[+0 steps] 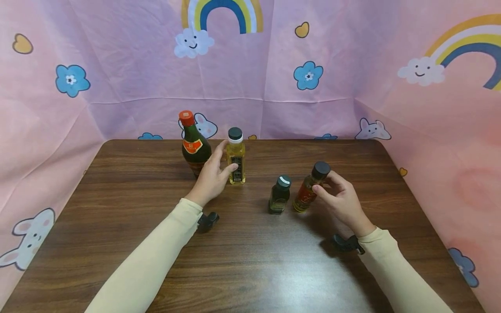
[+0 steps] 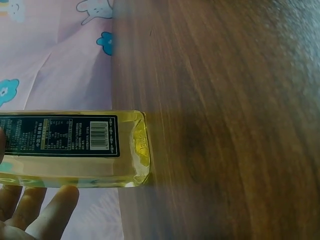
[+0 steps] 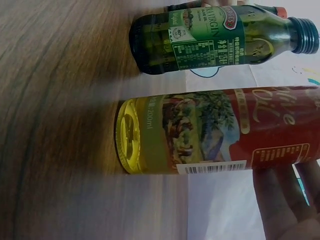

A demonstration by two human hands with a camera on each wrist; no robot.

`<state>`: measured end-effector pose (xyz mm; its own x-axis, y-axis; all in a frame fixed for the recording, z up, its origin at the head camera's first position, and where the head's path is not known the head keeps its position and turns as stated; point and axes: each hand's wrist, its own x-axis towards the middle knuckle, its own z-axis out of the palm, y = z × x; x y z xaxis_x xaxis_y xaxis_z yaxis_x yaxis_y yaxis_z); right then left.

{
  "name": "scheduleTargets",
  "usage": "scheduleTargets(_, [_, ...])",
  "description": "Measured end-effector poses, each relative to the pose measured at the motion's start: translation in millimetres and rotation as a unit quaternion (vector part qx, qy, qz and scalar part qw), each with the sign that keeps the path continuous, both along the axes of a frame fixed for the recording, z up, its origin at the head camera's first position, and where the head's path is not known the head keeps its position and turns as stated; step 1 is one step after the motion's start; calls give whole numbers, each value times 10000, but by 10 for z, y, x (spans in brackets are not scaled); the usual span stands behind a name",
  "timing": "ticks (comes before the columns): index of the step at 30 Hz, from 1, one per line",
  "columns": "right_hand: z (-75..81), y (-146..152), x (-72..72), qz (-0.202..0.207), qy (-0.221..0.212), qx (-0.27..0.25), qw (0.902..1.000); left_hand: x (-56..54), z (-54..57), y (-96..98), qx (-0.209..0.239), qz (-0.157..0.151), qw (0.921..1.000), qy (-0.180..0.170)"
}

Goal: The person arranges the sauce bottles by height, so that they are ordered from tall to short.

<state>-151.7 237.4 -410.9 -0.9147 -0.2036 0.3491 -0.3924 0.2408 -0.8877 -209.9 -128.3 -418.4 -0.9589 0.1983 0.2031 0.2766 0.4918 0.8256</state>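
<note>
My left hand (image 1: 210,179) grips a clear bottle of yellow oil (image 1: 236,150) with a dark green cap, thumb across its black label. In the left wrist view this oil bottle (image 2: 135,172) shows a barcode, and fingertips (image 2: 62,200) curl behind it. To the right, my right hand (image 1: 345,202) holds an olive oil bottle (image 1: 305,194) with a red label and black cap. The right wrist view shows that olive oil bottle (image 3: 210,130) close up; whether its base touches the table I cannot tell. Beside it stands a small dark green olive oil bottle (image 1: 279,196), untouched.
A tall dark bottle with a red cap (image 1: 192,143) stands just left of the left hand, partly hidden by it. The brown wooden table (image 1: 250,265) runs back to a pink patterned cloth (image 1: 250,78), which also encloses both sides.
</note>
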Motion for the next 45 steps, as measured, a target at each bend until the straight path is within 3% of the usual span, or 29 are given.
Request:
scheduleTargets(8, [39,17,-22,-29,40,241,9997,-1,13,8,-18,-10,10000,-33])
scheduleTargets(19, [83,62,-101,-118,253,70,9996,4,5,5,-41,-8,10000,-3])
scheduleTargets(31, [182,-32,-508,-160,269,54,9995,0,-11,-7,-1,-39,10000,-15])
scheduleTargets(37, [183,-199,-711,96,277,-14,9996,10,4,6,-26,-34,10000,-62])
scheduleTargets(45, [211,-478,-858,497,166,134,9985,5,-5,1,15,-29,10000,-53])
